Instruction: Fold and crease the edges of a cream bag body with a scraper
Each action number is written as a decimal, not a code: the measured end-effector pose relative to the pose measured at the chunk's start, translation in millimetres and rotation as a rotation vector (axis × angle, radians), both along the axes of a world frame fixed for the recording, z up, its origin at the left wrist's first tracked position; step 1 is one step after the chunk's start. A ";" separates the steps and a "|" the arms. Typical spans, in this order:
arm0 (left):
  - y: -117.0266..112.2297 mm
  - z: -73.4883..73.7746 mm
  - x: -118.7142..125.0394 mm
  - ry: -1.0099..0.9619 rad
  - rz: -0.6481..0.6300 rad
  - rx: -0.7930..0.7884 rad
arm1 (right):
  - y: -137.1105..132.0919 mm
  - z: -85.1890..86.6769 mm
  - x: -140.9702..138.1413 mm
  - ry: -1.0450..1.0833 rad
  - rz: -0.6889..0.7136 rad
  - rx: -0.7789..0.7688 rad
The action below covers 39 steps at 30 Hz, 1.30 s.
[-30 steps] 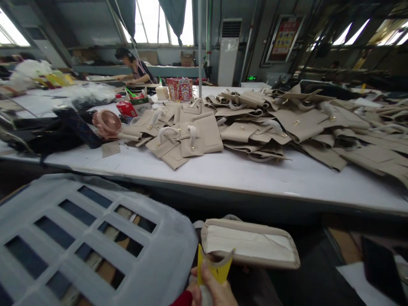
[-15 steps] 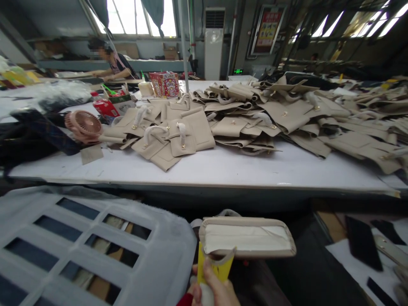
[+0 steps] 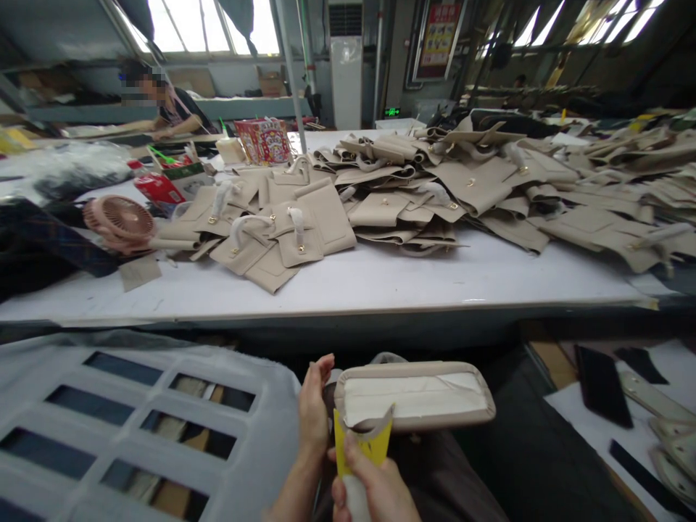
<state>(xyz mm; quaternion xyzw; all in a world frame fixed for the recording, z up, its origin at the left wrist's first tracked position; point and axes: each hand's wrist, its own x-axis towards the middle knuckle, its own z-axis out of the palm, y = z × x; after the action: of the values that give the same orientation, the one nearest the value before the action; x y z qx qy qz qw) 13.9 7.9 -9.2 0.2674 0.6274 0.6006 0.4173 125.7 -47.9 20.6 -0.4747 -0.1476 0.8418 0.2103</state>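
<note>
My right hand (image 3: 375,482) is closed around a yellow tube-like thing (image 3: 375,444) with a curved greyish upper edge and a white lower part. Its upper edge lies against the left front of a beige handbag (image 3: 486,406); the bag's white inner panel faces up, framed by a beige rim. Upright at the bag's left end, my left hand (image 3: 314,406) has its fingers stretched out and holds nothing that I can see. Whether it touches the bag is unclear. The bag's lower part is hidden, above my dark-clothed lap.
A pale plastic crate (image 3: 261,391) with slots stands at left. Ahead, a white table (image 3: 402,286) bears heaped beige bag pieces (image 3: 326,210), a pink fan (image 3: 122,223) and a red can (image 3: 157,188). Dark strips (image 3: 603,384) lie at right. A person (image 3: 179,112) works beyond.
My left hand has risen into view beside the bag's left end, fingers stretched out. My right hand keeps hold of the yellow thing. The whole view has shifted slightly.
</note>
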 end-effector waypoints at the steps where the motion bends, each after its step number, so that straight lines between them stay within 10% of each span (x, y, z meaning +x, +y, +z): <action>1: 1.9 5.1 1.7 0.016 -0.055 0.015 | 0.1 -1.1 1.4 0.008 0.016 0.002; 5: 6.4 25.1 11.7 0.037 -0.274 -0.031 | 4.2 1.7 7.1 0.013 0.081 0.037; 15: 7.0 25.8 17.1 0.111 -0.242 -0.091 | 22.2 2.1 19.2 0.070 0.198 0.016; 39: 23.3 51.7 46.5 1.270 -0.246 -0.250 | 28.1 -9.0 77.4 0.100 0.340 0.136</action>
<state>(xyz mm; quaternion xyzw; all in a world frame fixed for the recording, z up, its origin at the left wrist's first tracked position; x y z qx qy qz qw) 60.5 31.2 42.5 0.5890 0.7817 0.1963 0.0593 203.0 -19.7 11.6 -0.3850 -0.2714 0.8760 0.1038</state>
